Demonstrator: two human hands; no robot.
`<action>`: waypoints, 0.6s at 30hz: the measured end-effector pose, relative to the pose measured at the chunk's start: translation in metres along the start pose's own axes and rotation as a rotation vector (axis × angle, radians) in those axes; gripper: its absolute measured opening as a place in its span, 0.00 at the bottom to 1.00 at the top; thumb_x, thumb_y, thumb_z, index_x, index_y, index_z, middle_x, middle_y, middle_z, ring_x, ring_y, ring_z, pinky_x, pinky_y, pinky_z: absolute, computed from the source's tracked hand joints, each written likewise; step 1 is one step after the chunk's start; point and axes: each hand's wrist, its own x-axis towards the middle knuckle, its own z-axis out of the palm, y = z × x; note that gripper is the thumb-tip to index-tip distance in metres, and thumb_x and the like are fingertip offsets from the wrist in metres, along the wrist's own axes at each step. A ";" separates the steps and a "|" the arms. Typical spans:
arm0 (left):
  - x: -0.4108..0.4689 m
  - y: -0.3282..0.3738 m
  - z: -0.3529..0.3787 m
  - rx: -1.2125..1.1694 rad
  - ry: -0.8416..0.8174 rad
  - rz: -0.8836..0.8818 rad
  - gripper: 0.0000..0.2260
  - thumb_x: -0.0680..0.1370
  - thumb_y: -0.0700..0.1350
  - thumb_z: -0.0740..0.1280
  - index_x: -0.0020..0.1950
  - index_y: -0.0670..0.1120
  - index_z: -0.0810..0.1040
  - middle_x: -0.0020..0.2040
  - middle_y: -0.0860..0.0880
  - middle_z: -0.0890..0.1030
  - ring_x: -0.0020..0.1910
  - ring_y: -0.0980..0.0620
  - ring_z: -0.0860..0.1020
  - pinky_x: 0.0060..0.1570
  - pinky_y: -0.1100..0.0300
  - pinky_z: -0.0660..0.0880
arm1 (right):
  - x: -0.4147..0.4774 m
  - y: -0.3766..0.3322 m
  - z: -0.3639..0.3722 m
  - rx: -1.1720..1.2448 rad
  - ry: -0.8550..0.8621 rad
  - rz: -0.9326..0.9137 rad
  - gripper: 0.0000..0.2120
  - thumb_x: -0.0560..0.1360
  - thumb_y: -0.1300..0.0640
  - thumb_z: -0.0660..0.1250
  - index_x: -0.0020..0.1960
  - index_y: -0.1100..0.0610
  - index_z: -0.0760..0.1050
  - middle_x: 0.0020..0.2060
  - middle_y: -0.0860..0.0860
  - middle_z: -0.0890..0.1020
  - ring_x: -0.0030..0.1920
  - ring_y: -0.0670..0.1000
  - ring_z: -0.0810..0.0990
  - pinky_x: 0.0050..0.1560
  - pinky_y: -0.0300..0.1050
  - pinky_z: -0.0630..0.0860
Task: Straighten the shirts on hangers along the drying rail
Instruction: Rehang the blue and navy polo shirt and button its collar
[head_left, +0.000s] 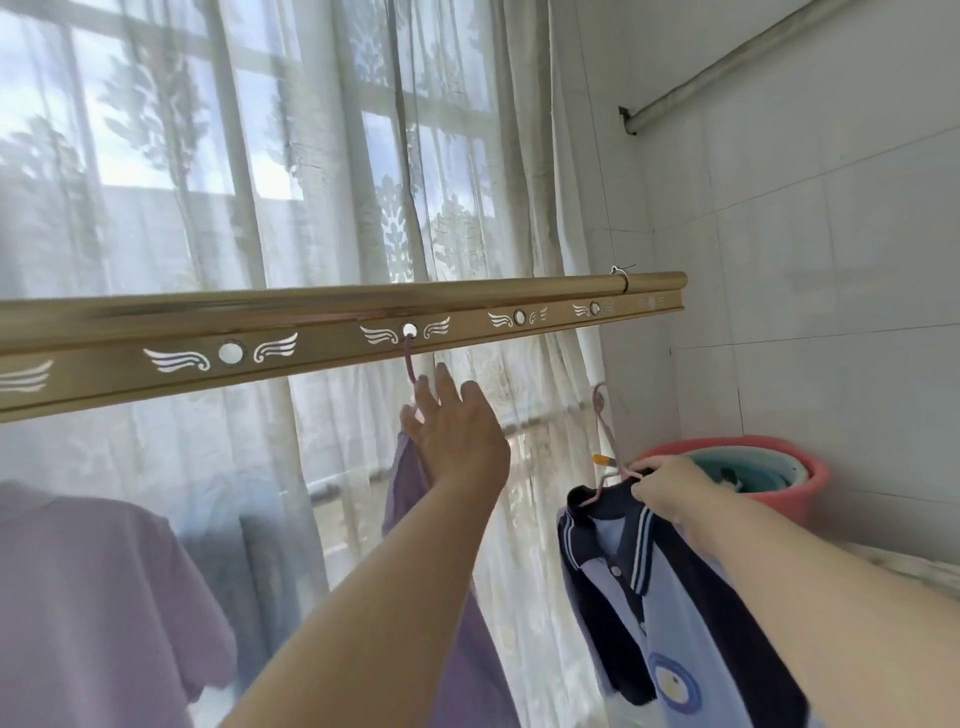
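So the left hand (457, 436) is up by the hook of a pink hanger (410, 364), fingers spread and loose, not gripping anything as far as I can tell. That hook goes through a round hole in the gold rail (311, 338), and a lilac shirt (410, 488) hangs below it, side-on and mostly hidden by the arm. The right hand (670, 488) is pinched shut on the shoulder of a second hanger (605, 441), which carries a navy and pale blue polo (649, 582). Its hook isn't on the rail; it sits well below it, off to the right near the wall.

My read: this is the bit where the polo gets put up, with the lilac one just hung or about to be squared. The next move needs the right hand to lift the hook and thread it into a free hole, probably one of the two further right, then tug the collar flat.

Count: three shirts for sure (a pink tee (98, 597) on the far left too), plus something greyish behind it I can't make out. Two hangers visible. Four round holes showing on the rail. One red bucket (779, 483) in the corner.
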 end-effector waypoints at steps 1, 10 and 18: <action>0.004 -0.003 -0.002 0.032 -0.065 -0.021 0.22 0.74 0.39 0.63 0.69 0.47 0.68 0.76 0.46 0.59 0.76 0.43 0.53 0.71 0.44 0.54 | -0.002 -0.003 0.002 0.021 -0.002 -0.001 0.18 0.76 0.70 0.58 0.62 0.58 0.76 0.49 0.56 0.76 0.44 0.54 0.74 0.41 0.42 0.71; -0.020 0.013 0.029 -0.380 -0.508 0.252 0.20 0.82 0.44 0.58 0.75 0.50 0.63 0.74 0.48 0.68 0.71 0.47 0.67 0.64 0.54 0.68 | -0.024 -0.009 -0.006 0.129 -0.034 -0.109 0.08 0.71 0.51 0.73 0.46 0.55 0.82 0.42 0.52 0.85 0.44 0.52 0.82 0.45 0.44 0.76; -0.031 0.025 0.030 -0.856 -0.684 0.263 0.03 0.77 0.46 0.68 0.46 0.50 0.81 0.43 0.51 0.82 0.41 0.55 0.79 0.48 0.62 0.76 | -0.032 0.009 -0.026 -0.044 -0.093 -0.196 0.04 0.70 0.56 0.72 0.45 0.50 0.83 0.42 0.47 0.84 0.46 0.48 0.81 0.53 0.45 0.77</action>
